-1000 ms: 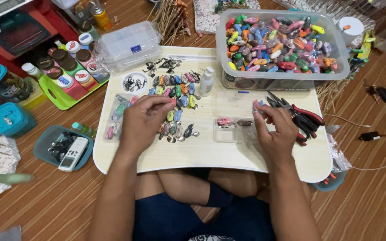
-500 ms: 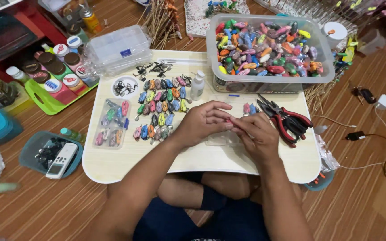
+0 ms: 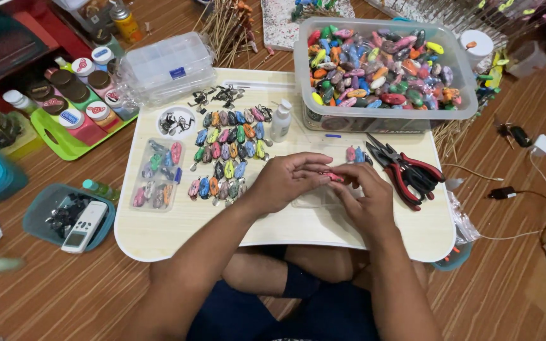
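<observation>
At mid-frame over the worktop [image 3: 178, 240], I am pinching one small pink lure [image 3: 335, 177] between left hand [image 3: 285, 180] and right hand [image 3: 364, 196], both closed on it: light, rigid, seemingly slick, best gripped at its flanks.

pliers [image 3: 406, 170] right of hands, bin [image 3: 383, 107] behind, charms [image 3: 225, 155] left

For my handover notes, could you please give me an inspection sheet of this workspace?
Surface: pale wooden lap table, crowded.
Job's things: small pink piece pinched between both hands; rows of small coloured pieces.
Clutter: clear plastic bin of coloured pieces, red-handled pliers, white dropper bottle, clear compartment box.
Grippers: left hand and right hand meet over the table.
Cables: black cord on floor, at right.
Surroundings: wooden floor, green tray of jars.
</observation>
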